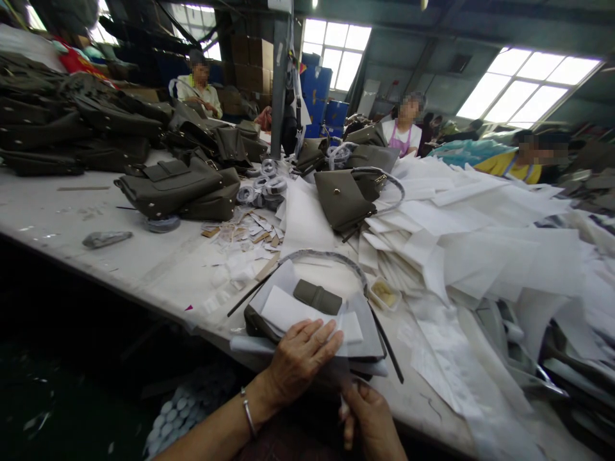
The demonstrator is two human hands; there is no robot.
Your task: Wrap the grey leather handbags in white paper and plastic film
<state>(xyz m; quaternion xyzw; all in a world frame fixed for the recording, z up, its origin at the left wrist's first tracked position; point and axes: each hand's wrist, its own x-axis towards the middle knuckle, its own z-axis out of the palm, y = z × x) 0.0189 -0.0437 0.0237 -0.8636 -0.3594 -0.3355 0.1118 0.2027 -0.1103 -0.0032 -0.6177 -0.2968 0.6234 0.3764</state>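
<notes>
A dark olive handbag (pixel 259 324) lies at the table's front edge, with its wrapped handle (pixel 331 256) arching away from me. White padding sheet (pixel 288 312) covers part of the bag, and a small olive wallet-like piece (pixel 317 296) rests beside it. My left hand (pixel 305 352), with a bracelet at the wrist, lies flat on the padding, fingers stretched out. Below the table edge, my right hand (pixel 368 410) has thumb and fingers pinched on a thin translucent strip (pixel 344 368). The strip runs up toward the bag; its exact kind is unclear.
Olive handbags (pixel 173 182) are piled at the left and back. A large heap of white sheets (pixel 480 243) fills the right. A small plastic tub (pixel 384 294) stands beside the bag. Scraps (pixel 254 230) litter the middle. Several people sit beyond the table.
</notes>
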